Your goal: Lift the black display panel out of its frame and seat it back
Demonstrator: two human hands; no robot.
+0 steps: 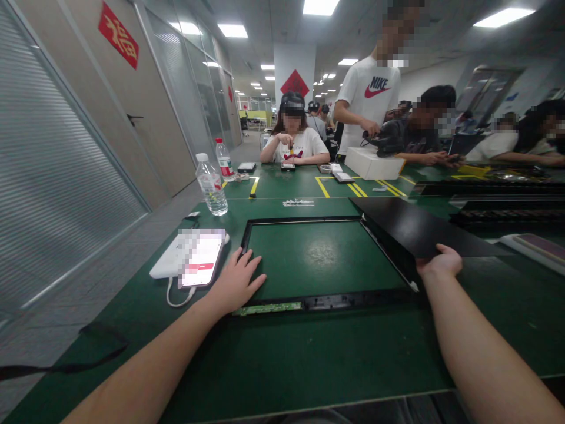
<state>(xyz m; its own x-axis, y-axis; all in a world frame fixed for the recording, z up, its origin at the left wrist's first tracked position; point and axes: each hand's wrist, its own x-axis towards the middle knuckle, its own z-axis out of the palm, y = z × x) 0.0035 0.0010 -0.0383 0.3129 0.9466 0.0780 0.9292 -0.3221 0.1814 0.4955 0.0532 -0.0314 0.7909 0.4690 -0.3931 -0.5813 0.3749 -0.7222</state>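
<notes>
A black rectangular frame lies flat on the green table. A strip of green circuit board sits in its near bar, toward the left. My left hand rests on the frame's near left corner, fingers spread. At the right, my right hand grips the near edge of a thin black panel, thumb on top and the other fingers hidden beneath. The panel is tilted above the frame's right side.
Left of the frame lie a lit phone with a white cable and a white box. Water bottles stand behind them. Black bars lie at the right. Across the green table, one person sits working and another stands by a white carton.
</notes>
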